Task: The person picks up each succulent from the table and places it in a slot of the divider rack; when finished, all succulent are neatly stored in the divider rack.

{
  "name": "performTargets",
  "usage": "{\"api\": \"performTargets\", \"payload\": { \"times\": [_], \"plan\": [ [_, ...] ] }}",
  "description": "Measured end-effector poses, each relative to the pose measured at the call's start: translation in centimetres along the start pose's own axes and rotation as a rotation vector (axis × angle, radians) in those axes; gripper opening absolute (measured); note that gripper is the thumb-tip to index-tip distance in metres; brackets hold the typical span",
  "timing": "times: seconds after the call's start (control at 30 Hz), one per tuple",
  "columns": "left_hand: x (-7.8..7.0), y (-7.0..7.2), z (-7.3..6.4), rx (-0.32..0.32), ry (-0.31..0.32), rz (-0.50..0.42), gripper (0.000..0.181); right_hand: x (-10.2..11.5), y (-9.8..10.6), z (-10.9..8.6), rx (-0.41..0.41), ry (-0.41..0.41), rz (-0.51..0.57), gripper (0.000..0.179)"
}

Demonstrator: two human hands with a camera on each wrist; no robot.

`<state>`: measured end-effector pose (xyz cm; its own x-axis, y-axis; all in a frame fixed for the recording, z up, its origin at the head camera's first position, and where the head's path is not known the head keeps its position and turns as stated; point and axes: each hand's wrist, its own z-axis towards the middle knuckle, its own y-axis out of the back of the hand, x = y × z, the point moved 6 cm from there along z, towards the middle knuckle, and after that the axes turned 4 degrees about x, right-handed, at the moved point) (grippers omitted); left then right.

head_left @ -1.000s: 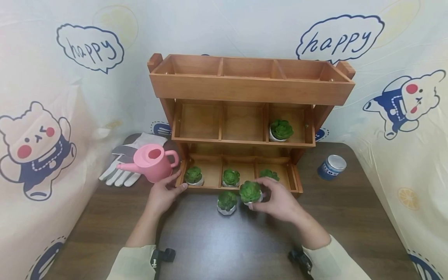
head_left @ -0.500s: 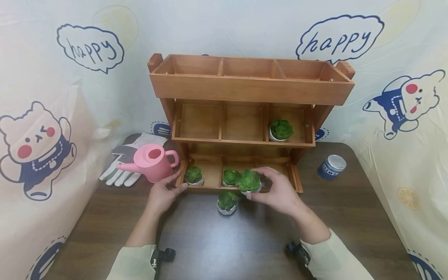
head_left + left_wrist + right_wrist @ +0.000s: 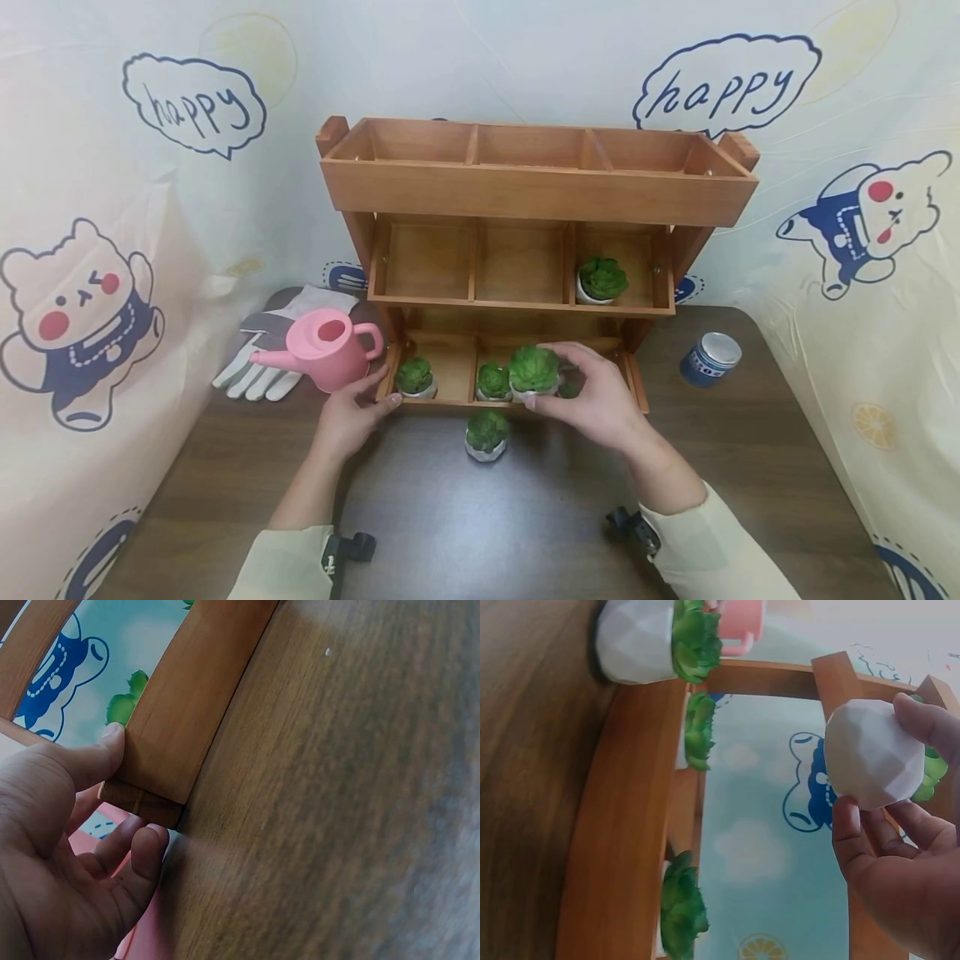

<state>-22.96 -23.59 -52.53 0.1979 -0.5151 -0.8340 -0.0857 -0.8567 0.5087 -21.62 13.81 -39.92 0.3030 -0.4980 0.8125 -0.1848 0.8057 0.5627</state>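
Note:
In the head view, my right hand (image 3: 600, 398) holds a potted succulent (image 3: 533, 368) raised in front of the bottom tier. Thumb and fingers grip its white faceted pot (image 3: 874, 754), seen from below in the right wrist view. My left hand (image 3: 351, 418) grips the lower left corner of the wooden plant shelf (image 3: 540, 190); in the left wrist view the thumb (image 3: 105, 754) presses on the board's edge. Bottom-tier succulents sit at left (image 3: 416, 377), middle (image 3: 492, 381) and right, the last mostly hidden behind my right hand. Another succulent (image 3: 602, 278) occupies the middle tier's right compartment.
One potted succulent (image 3: 487, 433) stands on the dark wooden table (image 3: 465, 525) before the shelf. Left of the shelf are a pink watering can (image 3: 330, 350) and grey-white gloves (image 3: 258, 367). A blue tin (image 3: 710, 358) stands at right. Patterned cloth hangs behind.
My right hand has lifted the succulent up from near the table, toward the shelf, so it now hangs before the bottom tier. The left hand has stayed at the corner.

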Motion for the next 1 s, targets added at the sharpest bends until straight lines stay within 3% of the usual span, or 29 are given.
{"api": "performTargets", "payload": {
  "times": [1.0],
  "plan": [
    [-0.1, 0.1, -0.1, -0.009, 0.001, 0.000, 0.071, 3.7, 0.9, 2.7, -0.127, 0.016, 0.120, 0.061]
  ]
}}
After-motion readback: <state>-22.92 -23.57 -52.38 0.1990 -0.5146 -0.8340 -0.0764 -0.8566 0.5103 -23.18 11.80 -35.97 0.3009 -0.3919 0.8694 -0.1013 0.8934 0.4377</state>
